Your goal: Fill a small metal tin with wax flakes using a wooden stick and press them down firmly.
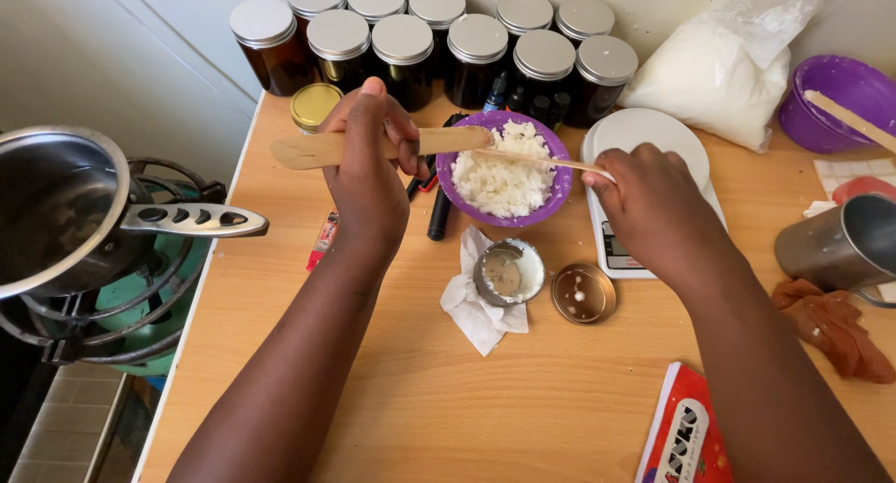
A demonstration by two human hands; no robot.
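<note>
Left hand [369,180] grips wooden spatula [373,147], right hand [653,208] pinches thin stick [541,160] over purple bowl [554,189]; scrape flakes [504,180] slowly, blade above bowl.

A flat wooden spatula [373,147] lies level across the left hand [369,180], its blade end at the rim of a purple bowl [551,198] heaped with white flakes [504,175]. A thin wooden stick [541,161], pinched in the right hand [653,212], slants over the flakes.

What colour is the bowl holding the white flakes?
Purple bowl, seen clearly in the head view.
</note>
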